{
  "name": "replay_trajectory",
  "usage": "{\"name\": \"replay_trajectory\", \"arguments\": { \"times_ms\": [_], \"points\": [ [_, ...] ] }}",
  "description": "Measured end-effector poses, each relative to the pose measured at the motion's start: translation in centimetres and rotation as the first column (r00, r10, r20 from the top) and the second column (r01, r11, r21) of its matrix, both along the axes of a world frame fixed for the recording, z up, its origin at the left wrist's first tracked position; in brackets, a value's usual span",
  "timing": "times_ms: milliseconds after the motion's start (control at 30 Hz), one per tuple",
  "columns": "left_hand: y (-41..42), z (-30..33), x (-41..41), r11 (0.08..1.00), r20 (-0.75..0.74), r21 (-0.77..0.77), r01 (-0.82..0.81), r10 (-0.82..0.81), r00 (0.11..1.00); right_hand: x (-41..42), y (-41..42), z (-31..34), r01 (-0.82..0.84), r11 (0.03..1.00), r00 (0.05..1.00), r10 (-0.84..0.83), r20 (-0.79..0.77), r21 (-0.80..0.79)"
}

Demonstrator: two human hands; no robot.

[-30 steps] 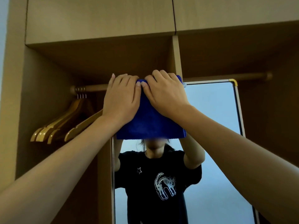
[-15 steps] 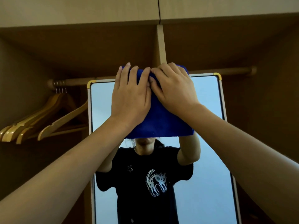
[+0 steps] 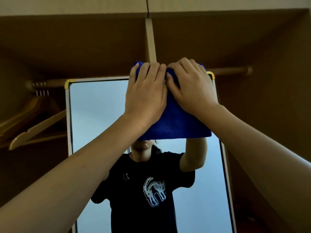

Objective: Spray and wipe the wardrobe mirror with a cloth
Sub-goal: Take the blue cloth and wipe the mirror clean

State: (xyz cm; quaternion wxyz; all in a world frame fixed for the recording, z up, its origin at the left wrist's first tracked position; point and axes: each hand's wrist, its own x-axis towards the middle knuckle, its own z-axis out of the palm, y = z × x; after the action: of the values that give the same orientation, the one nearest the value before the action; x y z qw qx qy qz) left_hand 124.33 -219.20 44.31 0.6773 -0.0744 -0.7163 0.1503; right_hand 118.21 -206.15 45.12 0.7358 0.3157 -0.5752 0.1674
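A tall mirror [image 3: 94,115] with a white frame and gold corners stands inside the wooden wardrobe. A blue cloth [image 3: 178,125] lies flat against the glass at the mirror's top right, its upper edge reaching over the frame. My left hand [image 3: 145,96] and my right hand [image 3: 191,88] press side by side on the cloth, fingers pointing up and touching each other. The cloth's lower edge hangs free below my wrists. No spray bottle is in view. The glass reflects a person in a black T-shirt.
Wooden hangers [image 3: 33,121] hang from the rail [image 3: 55,83] left of the mirror, close to its frame. The rail continues on the right [image 3: 232,71]. A vertical wardrobe divider [image 3: 150,39] stands behind the mirror's top, under the upper cupboard.
Both hands and the cloth have slid right along the mirror's top, from the left corner to the right corner. More of the glass on the left shows.
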Motion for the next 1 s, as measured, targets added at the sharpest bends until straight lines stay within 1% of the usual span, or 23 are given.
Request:
{"name": "replay_trajectory", "arguments": {
  "times_ms": [133,333,500,667,767,867,1000],
  "points": [
    [1.5,0.3,-0.6,1.000,0.000,-0.024,-0.011,0.011,1.000,-0.4,1.4,-0.1,0.000,1.000,1.000,0.000,0.019,-0.016],
    [3.8,0.9,-1.7,0.999,0.063,-0.041,0.006,-0.003,0.998,-1.4,3.8,-0.1,0.039,0.999,0.997,-0.037,0.066,-0.028],
    [4.8,1.5,-1.9,0.999,0.115,-0.048,0.013,-0.007,0.993,-1.6,4.7,-0.1,0.038,0.998,0.995,-0.034,0.098,-0.040],
    [4.4,1.5,-1.4,0.997,0.143,-0.066,0.029,-0.019,0.990,-1.5,4.4,-0.2,0.064,0.996,0.993,-0.058,0.098,-0.060],
    [3.9,1.5,-0.9,0.995,0.154,-0.079,0.058,-0.045,0.987,-1.1,4.0,0.0,0.099,0.994,0.988,-0.091,0.127,-0.055],
    [3.5,1.5,-0.5,0.994,0.167,-0.088,0.058,-0.042,0.985,-0.7,3.1,-0.1,0.135,0.987,0.981,-0.121,0.151,-0.085],
    [2.8,0.9,-0.2,0.996,0.134,-0.070,0.046,-0.036,0.990,-0.1,1.5,-0.7,0.132,0.981,0.984,-0.112,0.142,-0.141]
  ]
}}
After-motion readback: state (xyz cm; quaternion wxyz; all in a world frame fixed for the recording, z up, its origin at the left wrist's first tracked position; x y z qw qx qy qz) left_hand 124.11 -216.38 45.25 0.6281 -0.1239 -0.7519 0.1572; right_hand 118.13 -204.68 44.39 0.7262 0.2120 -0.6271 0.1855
